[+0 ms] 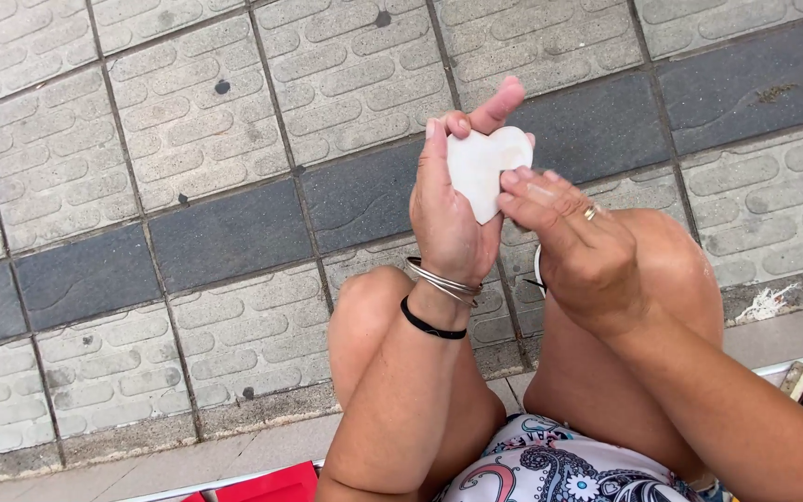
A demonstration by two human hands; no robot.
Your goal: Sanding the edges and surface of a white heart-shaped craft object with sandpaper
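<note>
a white heart (480,167) is sitting in the middle of the view, up in the air over the knees. it is flat and smooth, with its point aiming down. the left hand (448,214) is holding it from the left side. its fingers are curling around the heart's edge, and one finger is sticking up past the top of the heart. the right hand (573,242) is coming in from the right. its fingertips (513,186) are bunching close together and pressing on the right edge of the heart, so both hands are touching it at once.

the right hand is wearing a gold ring (590,213). the left wrist is wearing thin silver bangles (443,281) and, a bit nearer, a black band (431,326).

under the hands, two bare knees (374,307) are bending up. near the bottom, a cloth with swirly patterns (550,465) is covering the lap. a red thing (267,485) is peeking in at the near edge, to the left.

farther out, the ground is made of bumpy light paving tiles (197,112). a row of dark grey tiles (225,232) is running across it from the left up to the far right. a small white scrap (766,304) is lying on the ground at the right.
</note>
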